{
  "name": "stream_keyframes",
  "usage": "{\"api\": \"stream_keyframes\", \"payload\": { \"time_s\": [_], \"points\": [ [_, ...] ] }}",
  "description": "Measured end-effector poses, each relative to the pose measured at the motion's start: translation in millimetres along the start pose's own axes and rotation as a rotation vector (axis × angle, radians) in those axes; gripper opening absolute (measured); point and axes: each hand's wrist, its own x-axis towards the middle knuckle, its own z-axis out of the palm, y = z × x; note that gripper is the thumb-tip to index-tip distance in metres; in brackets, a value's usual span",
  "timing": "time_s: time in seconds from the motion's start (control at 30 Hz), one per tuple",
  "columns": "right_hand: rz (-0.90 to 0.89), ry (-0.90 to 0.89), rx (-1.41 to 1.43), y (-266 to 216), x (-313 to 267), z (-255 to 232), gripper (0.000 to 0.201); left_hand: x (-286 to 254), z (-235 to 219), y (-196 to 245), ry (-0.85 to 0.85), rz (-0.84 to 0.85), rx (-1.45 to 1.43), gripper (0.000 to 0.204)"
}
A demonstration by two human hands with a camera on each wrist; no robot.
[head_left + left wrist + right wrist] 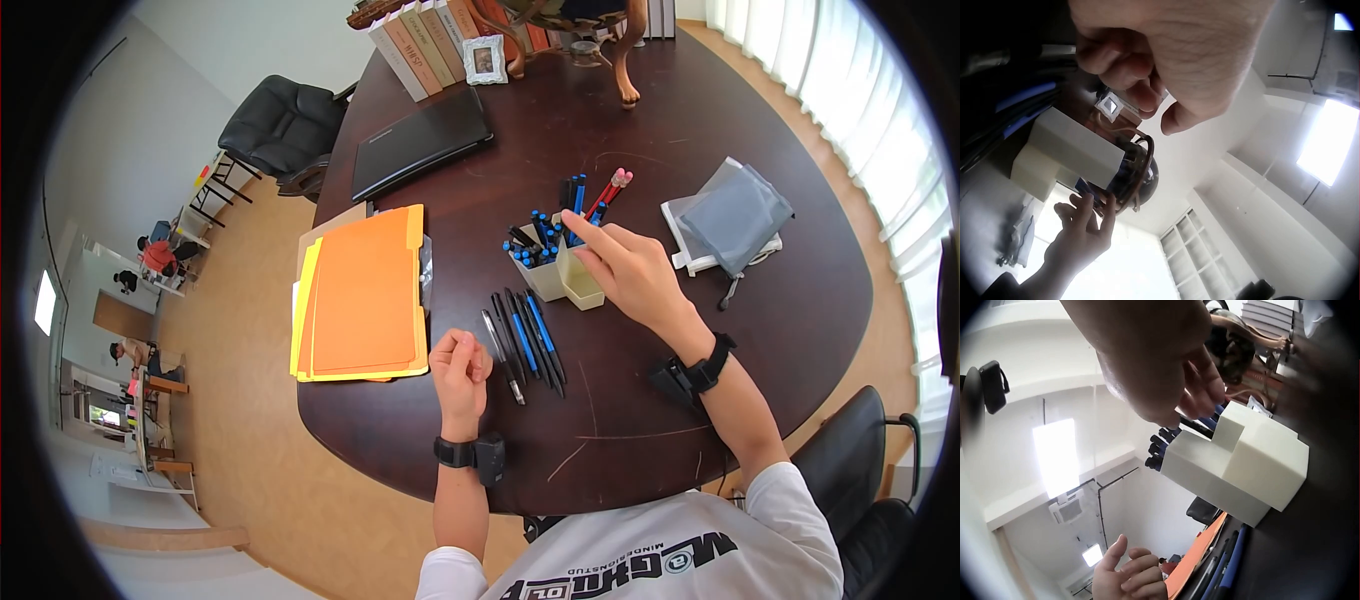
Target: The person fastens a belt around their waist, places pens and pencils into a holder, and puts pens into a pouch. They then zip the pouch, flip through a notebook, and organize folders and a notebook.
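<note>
My right hand [635,275] is over the light pen holder [584,285], index finger extended and thumb below it. In the right wrist view its fingers [1200,394] are beside the pens at the holder's top; no pen shows clearly gripped. Black and blue pens [540,240] and two red pencils with pink ends [612,188] stand in the holder. Left of it, my left hand [460,372] hangs loosely curled and holds nothing, beside a row of several pens [528,335] on the table. A clear-barrelled pen [503,357] lies nearest that hand.
Orange and yellow folders [362,290] lie at the left, with a black laptop [422,143] beyond them. Grey mesh pouches [735,215] lie at the right. Books [420,50], a small white frame [485,60] and a wooden-legged stand [625,75] are at the back.
</note>
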Motion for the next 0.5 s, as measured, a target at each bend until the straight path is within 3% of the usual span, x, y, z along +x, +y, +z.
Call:
{"api": "stream_keyframes", "payload": {
  "time_s": [0.13,0.23,0.33,0.5],
  "points": [
    [0.115,-0.069,0.1,1.3,0.1,-4.1,0.047,0.8,2.9,-0.4,0.014,0.017,-0.044,0.023],
    [0.102,-0.005,0.181,3.1,-0.1,-1.9,0.042,0.9,2.4,-0.7,0.02,0.018,-0.037,0.023],
    [0.115,-0.124,0.141,9.5,-4.3,0.8,0.036,0.8,3.2,0.0,0.018,0.02,-0.026,0.024],
    [0.147,-0.023,0.224,16.7,-2.7,4.4,0.027,0.7,-2.5,0.9,-0.008,0.016,-0.007,0.024]
  ]
}}
